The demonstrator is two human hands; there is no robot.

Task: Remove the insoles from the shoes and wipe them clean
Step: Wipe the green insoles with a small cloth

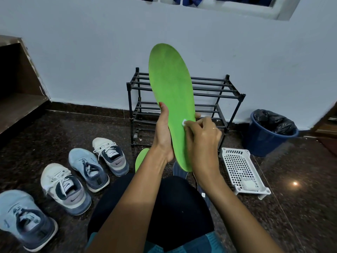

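Note:
My left hand (pixel 163 132) grips a bright green insole (pixel 169 83) by its lower half and holds it upright in front of me. My right hand (pixel 201 136) pinches a small white wipe (pixel 184 122) against the insole's right edge. A second green insole (pixel 140 158) lies on the floor behind my left wrist, partly hidden. A dark blue insole (pixel 179 170) lies on the floor under my right forearm. Several sneakers stand in a row at the left: a white one (pixel 111 154), a light blue one (pixel 87 168), another white one (pixel 63 187) and another light blue one (pixel 23 218).
A black metal shoe rack (pixel 215 99) stands against the wall. A white perforated plastic tray (pixel 242 170) holding a white pad lies on the floor at the right. A blue bin (pixel 268 139) with a black liner stands beyond it. Wooden steps (pixel 20 99) rise at the left.

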